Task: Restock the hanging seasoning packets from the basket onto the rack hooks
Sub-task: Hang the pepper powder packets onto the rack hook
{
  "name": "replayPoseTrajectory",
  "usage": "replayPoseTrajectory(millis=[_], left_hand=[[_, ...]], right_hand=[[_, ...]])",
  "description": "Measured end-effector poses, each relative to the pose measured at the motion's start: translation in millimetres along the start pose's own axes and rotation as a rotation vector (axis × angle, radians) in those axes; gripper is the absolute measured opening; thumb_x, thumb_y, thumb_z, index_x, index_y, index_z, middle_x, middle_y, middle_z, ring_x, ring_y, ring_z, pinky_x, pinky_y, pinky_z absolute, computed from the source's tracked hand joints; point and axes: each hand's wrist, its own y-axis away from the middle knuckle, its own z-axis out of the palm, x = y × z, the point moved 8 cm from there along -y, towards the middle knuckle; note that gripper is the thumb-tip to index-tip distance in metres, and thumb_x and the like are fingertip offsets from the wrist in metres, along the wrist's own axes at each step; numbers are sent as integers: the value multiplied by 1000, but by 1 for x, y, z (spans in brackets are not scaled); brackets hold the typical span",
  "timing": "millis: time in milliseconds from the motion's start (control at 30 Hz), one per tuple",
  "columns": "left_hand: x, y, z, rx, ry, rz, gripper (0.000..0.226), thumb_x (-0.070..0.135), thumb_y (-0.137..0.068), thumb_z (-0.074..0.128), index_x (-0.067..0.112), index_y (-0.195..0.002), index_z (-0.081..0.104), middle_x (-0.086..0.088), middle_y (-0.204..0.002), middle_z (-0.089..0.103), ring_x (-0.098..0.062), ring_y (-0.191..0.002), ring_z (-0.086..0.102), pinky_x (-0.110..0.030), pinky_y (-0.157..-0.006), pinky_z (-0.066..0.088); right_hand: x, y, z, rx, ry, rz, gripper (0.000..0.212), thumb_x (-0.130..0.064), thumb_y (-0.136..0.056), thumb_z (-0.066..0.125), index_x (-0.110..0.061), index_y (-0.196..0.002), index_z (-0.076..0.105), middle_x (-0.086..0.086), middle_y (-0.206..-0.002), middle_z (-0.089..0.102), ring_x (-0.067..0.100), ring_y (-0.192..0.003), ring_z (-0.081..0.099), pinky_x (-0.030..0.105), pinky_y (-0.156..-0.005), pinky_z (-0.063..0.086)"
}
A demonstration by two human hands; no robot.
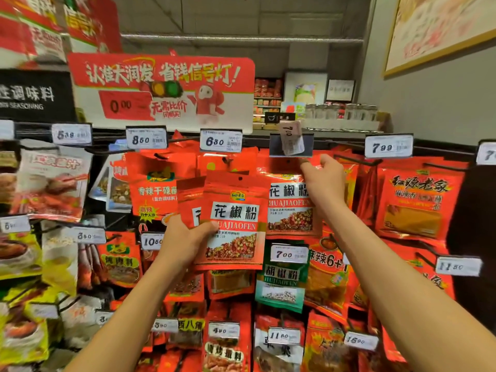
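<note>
L hand (185,241) gripping two red "HUAJIAOFEN" pkts (233,224), R hand (324,181) up-right pinching hung HUAJIAOFEN pkt (291,208) top, under crooked "7.00" tag (291,140).

Head view; close, facing rack (338,142)

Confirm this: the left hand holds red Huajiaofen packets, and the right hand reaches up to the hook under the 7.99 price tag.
Wrong tag. The head view shows the right hand at the hook under the flipped-up 7.00 tag. The left hand does hold red Huajiaofen packets.
</note>
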Motion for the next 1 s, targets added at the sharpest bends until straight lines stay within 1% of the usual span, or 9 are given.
replayPoseTrajectory(millis=[100,167,267,367,467,567,800,900,1000], left_hand=[[0,-6,3,3,-12,7,11,17,-76,78,26,-83,77,-5,-84,79,-31,-78,76,-46,-72,61],[-2,-9,5,9,-25,3,13,5,-84,76,18,-87,74,-4,-84,79,-30,-77,76,-46,-71,61],[-4,-12,13,-5,-10,1,15,4,-83,77,16,-91,73,-5,-87,79,-30,-79,77,-45,-72,62],[-5,-13,21,-26,9,8,18,9,-78,78,17,-94,73,-2,-89,80,-23,-79,77,-36,-67,60],[-5,-13,24,-21,1,18,20,1,-86,73,21,-84,75,3,-79,78,-15,-68,75,-22,-55,55],[-3,-12,25,-20,4,19,28,-1,-87,72,23,-73,74,8,-66,74,-9,-55,70,-17,-47,50],[0,-12,33,-58,27,24,19,21,-73,72,39,-74,76,13,-64,72,-5,-55,68,-15,-48,49],[-2,-14,34,-63,16,32,20,23,-73,72,42,-78,76,11,-71,76,-8,-62,72,-19,-53,52],[-2,-15,35,-67,34,38,23,24,-73,72,44,-83,76,8,-84,79,-14,-74,76,-23,-60,57]], right_hand=[[3,-1,0,-11,9,-12,31,-30,-86,66,-8,-69,51,9,-68,60,17,-61,46,38,-57,38],[1,0,0,2,31,-34,32,-31,-87,67,-14,-66,50,3,-65,58,15,-60,46,35,-54,33],[-5,-1,-1,45,110,-56,39,-36,-86,70,-21,-61,43,-7,-61,50,11,-58,42,33,-51,21],[-12,-5,5,34,160,-50,35,-36,-85,72,-23,-63,48,-10,-66,55,12,-63,48,30,-50,24],[-12,-6,5,29,93,-43,29,-27,-81,71,-21,-62,50,-9,-61,56,6,-56,45,30,-49,26],[-2,-5,5,-28,11,-4,26,-27,-84,73,-11,-69,60,0,-68,64,12,-58,49,31,-52,35],[-6,-11,13,23,171,-49,35,-39,-85,72,-21,-65,51,-6,-67,58,19,-66,52,30,-52,28],[6,-15,21,23,280,-4,33,-50,-90,67,-24,-77,51,-10,-73,52,24,-77,53,34,-61,34],[17,-21,29,-33,374,76,38,-60,-90,62,-22,-90,58,0,-88,61,28,-89,58,39,-71,44]])
